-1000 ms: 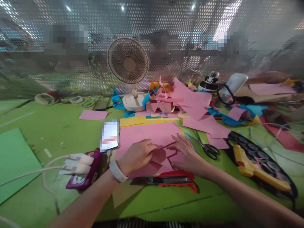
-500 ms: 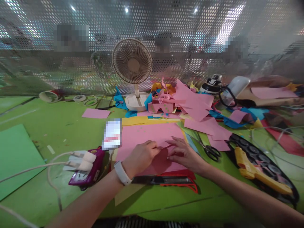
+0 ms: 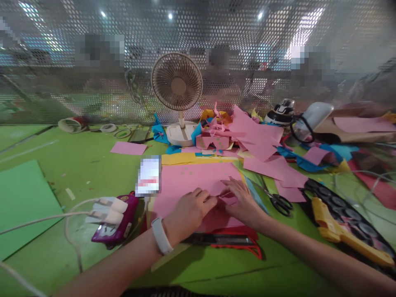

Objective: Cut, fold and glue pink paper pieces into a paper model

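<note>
Both my hands work on a small piece of pink paper that lies on a larger pink sheet in the middle of the green table. My left hand, a white band on its wrist, has its fingers curled and pinches the piece's left side. My right hand presses its fingers down on the piece's right side. A red and black utility knife lies just in front of both hands.
A phone lies left of the pink sheet, a purple power strip with white plugs further left. Black scissors and a yellow glue gun lie to the right. A desk fan and heaped paper scraps stand behind. A green sheet lies far left.
My hands have come closer together over the small pink piece, and its loose flaps have been folded down flatter. The camera view has shifted slightly.
</note>
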The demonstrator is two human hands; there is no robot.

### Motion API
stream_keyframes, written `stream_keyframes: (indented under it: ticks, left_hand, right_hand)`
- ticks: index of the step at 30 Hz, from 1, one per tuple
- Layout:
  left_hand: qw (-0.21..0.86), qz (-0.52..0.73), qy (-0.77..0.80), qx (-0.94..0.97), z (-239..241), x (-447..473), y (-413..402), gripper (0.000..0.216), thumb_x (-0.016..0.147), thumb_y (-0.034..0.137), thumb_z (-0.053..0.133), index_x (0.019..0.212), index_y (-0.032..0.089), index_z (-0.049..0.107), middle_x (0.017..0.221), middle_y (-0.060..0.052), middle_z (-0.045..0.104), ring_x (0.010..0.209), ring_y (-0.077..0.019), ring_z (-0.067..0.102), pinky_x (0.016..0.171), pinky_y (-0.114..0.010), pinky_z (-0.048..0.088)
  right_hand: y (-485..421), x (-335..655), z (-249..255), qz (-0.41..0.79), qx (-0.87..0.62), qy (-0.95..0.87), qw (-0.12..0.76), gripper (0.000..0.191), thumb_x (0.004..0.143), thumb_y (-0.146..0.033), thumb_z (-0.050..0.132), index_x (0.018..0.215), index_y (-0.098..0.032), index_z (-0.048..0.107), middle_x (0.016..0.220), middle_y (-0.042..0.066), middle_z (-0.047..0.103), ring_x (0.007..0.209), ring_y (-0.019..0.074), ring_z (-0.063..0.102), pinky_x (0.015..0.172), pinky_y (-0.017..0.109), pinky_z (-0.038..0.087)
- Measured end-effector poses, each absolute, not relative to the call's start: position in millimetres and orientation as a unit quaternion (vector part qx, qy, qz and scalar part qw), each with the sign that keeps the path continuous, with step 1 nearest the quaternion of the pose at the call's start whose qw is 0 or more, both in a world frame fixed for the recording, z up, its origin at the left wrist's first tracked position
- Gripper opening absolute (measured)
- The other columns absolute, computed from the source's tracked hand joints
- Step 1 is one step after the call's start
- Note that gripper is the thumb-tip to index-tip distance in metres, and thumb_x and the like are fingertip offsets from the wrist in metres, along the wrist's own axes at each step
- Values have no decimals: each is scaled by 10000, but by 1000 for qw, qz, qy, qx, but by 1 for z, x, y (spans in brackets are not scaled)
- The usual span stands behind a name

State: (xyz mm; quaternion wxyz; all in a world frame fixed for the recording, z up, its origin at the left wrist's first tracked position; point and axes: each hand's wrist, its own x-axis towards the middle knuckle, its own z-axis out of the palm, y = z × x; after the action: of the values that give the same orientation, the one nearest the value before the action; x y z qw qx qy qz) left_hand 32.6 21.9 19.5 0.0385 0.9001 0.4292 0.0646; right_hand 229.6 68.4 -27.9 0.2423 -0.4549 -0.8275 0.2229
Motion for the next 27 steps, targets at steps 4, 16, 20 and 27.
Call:
stream_keyframes:
  ticks: [4,16,20,27]
  left_hand:
    - [42,69,434,897,17,30,16,275,871,127,439,1128,192,513,1043,-68,548,968,-208,492,829,-368,465]
    - [44,114,427,896,14,37,6,199,872,202,459,1035,155,563,1058,-86,560,978,-235,506,853,-406,449]
    - [84,113,443,886,11,39,10,180,883,267,475,972,175,601,946,-63,585,885,-215,528,752,-371,477]
    - [84,152,434,884,6,38,18,230,891,189,462,1079,214,592,942,-50,602,867,-192,531,771,-368,457]
  right_hand:
    - [68,231,-28,235,-459,-828,222,242,698,-373,649,886,-232,592,1292,65,492,1296,267,291,1041,482,205]
    - [63,225,-29,166,-460,-840,234,79,768,-286,572,825,-234,589,1270,48,518,1261,241,342,1050,476,196]
    - [62,225,-24,173,-460,-839,233,63,773,-273,578,817,-233,597,1256,49,526,1233,241,375,1046,470,210]
    - [73,239,-18,253,-432,-824,266,118,817,-215,562,929,-222,600,1084,50,619,1047,219,520,904,401,373]
